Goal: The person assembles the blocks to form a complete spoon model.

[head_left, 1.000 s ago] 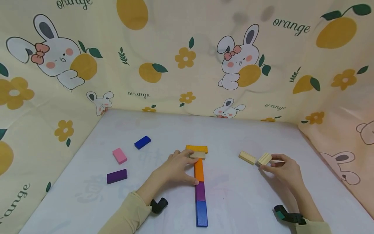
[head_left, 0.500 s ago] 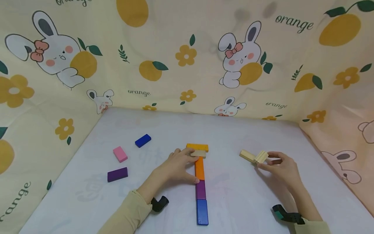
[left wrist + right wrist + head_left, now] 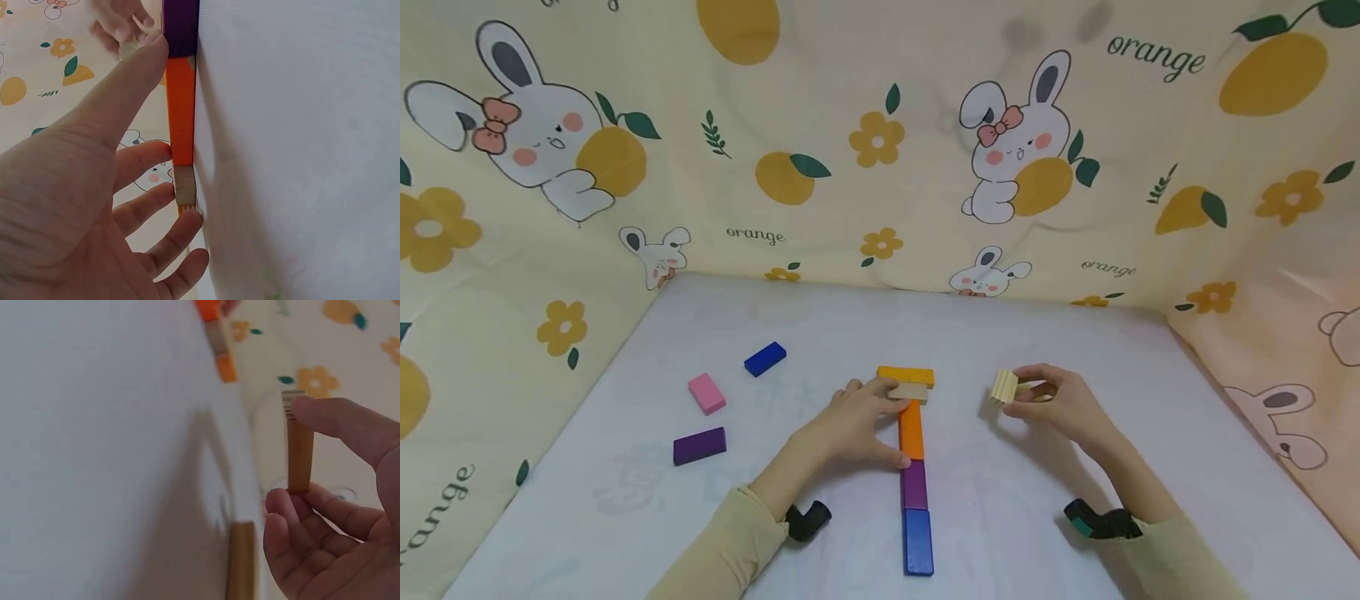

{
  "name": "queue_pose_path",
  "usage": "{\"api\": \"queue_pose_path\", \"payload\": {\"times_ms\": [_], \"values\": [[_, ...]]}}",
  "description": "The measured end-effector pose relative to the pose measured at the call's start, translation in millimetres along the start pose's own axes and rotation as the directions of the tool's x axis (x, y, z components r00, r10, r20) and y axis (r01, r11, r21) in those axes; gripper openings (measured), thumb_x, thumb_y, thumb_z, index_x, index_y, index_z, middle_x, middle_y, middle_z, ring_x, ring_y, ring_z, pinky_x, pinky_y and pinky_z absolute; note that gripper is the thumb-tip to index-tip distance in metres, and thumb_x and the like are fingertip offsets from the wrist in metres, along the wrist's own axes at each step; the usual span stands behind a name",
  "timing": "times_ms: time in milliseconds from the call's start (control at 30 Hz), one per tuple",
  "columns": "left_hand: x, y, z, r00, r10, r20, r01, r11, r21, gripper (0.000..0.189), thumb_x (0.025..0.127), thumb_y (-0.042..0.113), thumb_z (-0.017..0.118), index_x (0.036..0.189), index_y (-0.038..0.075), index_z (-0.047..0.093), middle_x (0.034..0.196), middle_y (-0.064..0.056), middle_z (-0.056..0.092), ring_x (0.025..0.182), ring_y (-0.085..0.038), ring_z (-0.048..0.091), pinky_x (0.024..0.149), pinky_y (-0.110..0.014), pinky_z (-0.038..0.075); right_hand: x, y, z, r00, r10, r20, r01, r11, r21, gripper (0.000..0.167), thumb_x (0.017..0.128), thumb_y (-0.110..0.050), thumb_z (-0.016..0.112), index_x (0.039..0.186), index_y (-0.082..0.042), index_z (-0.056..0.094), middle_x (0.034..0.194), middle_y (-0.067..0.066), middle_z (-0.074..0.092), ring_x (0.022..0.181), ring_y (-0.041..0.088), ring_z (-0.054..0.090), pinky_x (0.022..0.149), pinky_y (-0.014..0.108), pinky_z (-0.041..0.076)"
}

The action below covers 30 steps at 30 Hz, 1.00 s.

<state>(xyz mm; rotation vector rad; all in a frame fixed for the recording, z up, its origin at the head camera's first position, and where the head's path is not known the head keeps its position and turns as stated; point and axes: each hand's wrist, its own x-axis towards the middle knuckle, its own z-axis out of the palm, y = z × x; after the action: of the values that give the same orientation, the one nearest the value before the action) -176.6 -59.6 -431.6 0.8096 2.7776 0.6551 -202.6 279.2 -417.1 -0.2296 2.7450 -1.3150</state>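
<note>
My left hand (image 3: pixel 850 421) lies along the left side of a row of wooden blocks, its fingers spread. Its thumb touches where the orange block (image 3: pixel 912 432) meets the purple block (image 3: pixel 913 485). The fingertips are at a plain wooden block (image 3: pixel 184 181), which lies crosswise against a yellow block (image 3: pixel 906 377) at the far end. A blue block (image 3: pixel 917 542) forms the near end. To the right, my right hand (image 3: pixel 1067 404) pinches a plain wooden block (image 3: pixel 300 453) with grooved ends between thumb and fingers, raised over the table.
Another plain wooden block (image 3: pixel 242 559) lies on the white tabletop (image 3: pixel 1000 500) below the right hand, mostly hidden in the head view. At left lie a dark blue block (image 3: pixel 765 359), a pink block (image 3: pixel 707 393) and a dark purple block (image 3: pixel 699 446). Printed cloth (image 3: pixel 820 100) stands behind.
My right hand has carried the plain wooden block leftward, past the other plain block and towards the row. My left hand stays at the row.
</note>
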Motion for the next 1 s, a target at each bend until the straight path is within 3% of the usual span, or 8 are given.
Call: {"api": "queue_pose_path", "payload": {"times_ms": [233,467,733,1000], "values": [[0.1,-0.3,-0.8,1.000,-0.004,0.004,0.004,1.000,0.014,0.083,0.073,0.062,0.078,0.143,0.025,0.054,0.155,-0.003,0.033,0.129,-0.038,0.036,0.104,-0.059,0.031,47.6,-14,26,0.997,0.020,0.079,-0.011,0.993,-0.115,0.061,0.070,-0.032,0.090,0.120,-0.007,0.064,0.102,0.012,0.063,0.090,0.026,0.056,0.072,0.034,0.048],[1.9,-2.8,1.2,1.000,-0.001,0.004,0.000,1.000,0.020,0.083,0.073,0.065,0.076,0.143,0.026,0.054,0.155,-0.002,0.033,0.129,-0.039,0.036,0.104,-0.060,0.031,82.5,-17,46,0.994,0.023,0.105,-0.011,0.994,-0.113,0.058,0.072,-0.032,0.089,0.119,-0.008,0.064,0.114,0.008,0.063,0.093,0.026,0.058,0.078,0.035,0.049],[2.8,-0.5,1.1,1.000,0.008,0.002,-0.008,1.000,0.027,0.083,0.073,0.065,0.076,0.143,0.026,0.054,0.154,-0.002,0.033,0.125,-0.034,0.038,0.103,-0.057,0.033,100.0,-17,55,0.993,0.068,0.100,-0.058,0.993,-0.106,0.062,0.076,-0.026,0.087,0.129,-0.008,0.061,0.123,0.011,0.060,0.102,0.029,0.055,0.087,0.039,0.048],[2.0,0.2,1.1,1.000,-0.010,0.006,0.010,1.000,0.014,0.082,0.074,0.062,0.078,0.143,0.026,0.053,0.155,-0.002,0.033,0.130,-0.041,0.036,0.105,-0.060,0.030,111.2,-18,54,0.975,0.097,0.202,-0.104,0.994,0.022,0.064,0.078,-0.026,0.085,0.135,-0.011,0.060,0.128,0.009,0.058,0.107,0.029,0.048,0.087,0.036,0.045]]}}
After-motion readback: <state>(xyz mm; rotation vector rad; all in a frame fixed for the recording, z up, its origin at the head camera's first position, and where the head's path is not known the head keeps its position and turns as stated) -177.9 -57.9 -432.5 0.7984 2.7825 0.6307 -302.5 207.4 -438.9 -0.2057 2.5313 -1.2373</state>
